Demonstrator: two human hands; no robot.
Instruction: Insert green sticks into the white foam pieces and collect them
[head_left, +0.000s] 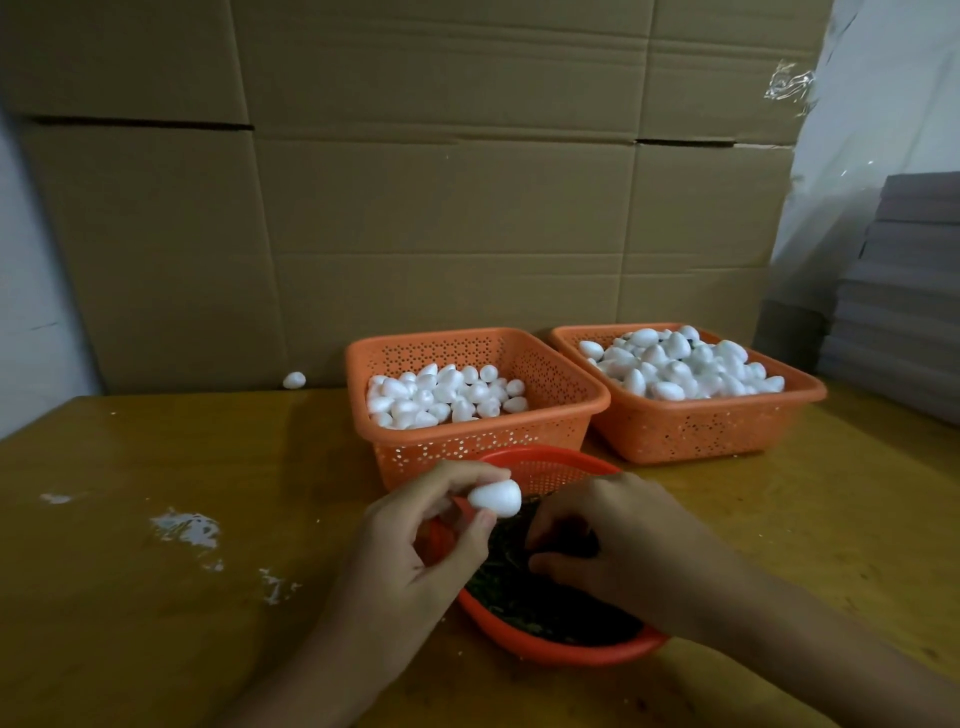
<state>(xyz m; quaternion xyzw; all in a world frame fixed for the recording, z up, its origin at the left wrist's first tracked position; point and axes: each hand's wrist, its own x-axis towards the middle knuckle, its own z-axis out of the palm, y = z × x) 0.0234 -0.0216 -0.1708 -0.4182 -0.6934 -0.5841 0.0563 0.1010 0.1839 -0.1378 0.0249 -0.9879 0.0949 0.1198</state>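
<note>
My left hand (415, 551) pinches a white egg-shaped foam piece (496, 498) between thumb and fingertips, just above the near rim of a round orange basket (545, 647). That basket holds a dark heap of green sticks (524, 597). My right hand (618, 540) is curled down into the heap, fingers closed among the sticks; whether it grips one is hidden. Behind stand two rectangular orange baskets: the left one (566, 400) half full of foam pieces, the right one (717, 426) heaped with foam pieces.
The baskets rest on a yellow-brown wooden table (156, 597) with white foam crumbs at the left. One loose foam piece (294, 380) lies at the table's back edge. Flattened cardboard (441, 208) stands behind; grey stacked sheets (904, 291) sit at the right.
</note>
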